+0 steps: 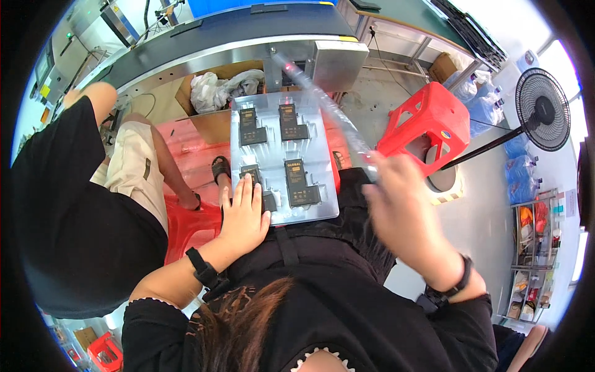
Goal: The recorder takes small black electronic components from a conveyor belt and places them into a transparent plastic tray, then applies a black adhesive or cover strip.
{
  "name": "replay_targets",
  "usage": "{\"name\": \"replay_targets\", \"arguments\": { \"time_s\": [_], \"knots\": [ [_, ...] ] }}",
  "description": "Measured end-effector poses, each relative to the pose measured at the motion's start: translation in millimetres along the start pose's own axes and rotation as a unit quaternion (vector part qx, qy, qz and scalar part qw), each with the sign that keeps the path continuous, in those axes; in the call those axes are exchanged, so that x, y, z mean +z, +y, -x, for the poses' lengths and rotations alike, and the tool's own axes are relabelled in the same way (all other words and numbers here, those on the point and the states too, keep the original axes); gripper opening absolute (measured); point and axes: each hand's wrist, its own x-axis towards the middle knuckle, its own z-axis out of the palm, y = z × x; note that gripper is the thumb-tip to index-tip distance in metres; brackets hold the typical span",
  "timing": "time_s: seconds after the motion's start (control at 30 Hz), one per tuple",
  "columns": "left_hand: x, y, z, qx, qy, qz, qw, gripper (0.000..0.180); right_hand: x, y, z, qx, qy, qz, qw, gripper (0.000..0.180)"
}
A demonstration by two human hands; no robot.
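Observation:
A clear plastic tray [316, 214] rests on my lap, with several black L-shaped phone batteries [302, 182] in its compartments. My left hand [243, 214] lies with fingers stretched out on the tray's near left corner, partly covering one battery [268, 199]. To the right of the tray my right hand [400, 201], smeared by motion, is closed on the near end of a long, thin, translucent plastic piece [334, 111]. That piece slants up and away over the tray's right side. Whether it is a strip or a tray seen edge-on, I cannot tell.
Ahead runs a dark conveyor belt [248, 31] with a metal frame. A red stool [427, 124] and a black fan [544, 110] stand to the right. Close on my left sits a co-worker in a black shirt [74, 217]. Plastic bags [223, 90] fill a box under the conveyor.

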Motion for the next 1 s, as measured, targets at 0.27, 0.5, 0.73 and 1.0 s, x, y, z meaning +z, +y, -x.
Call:
{"name": "replay_targets", "arguments": {
  "time_s": [0.27,0.5,0.73,1.0],
  "knots": [
    [7.9,-35.6,-27.8,-0.029,0.051,0.081,0.995,0.058,154.9,-18.3,-45.2,-0.037,-0.336,-0.284,0.897,0.044],
    [27.1,-25.6,-49.1,-0.052,0.103,0.201,0.973,0.053,140.8,31.3,-111.9,-0.288,-0.464,-0.197,0.814,0.045],
    [-14.4,-40.2,-39.1,-0.035,-0.026,0.149,0.988,0.047,27.9,143.2,-375.0,-0.007,0.231,-0.09,0.969,0.034],
    [-109.5,-80.7,-103.5,0.052,-0.083,0.078,0.992,0.05,97.8,244.7,-443.9,0.244,0.023,-0.089,0.965,0.063]
  ]
}}
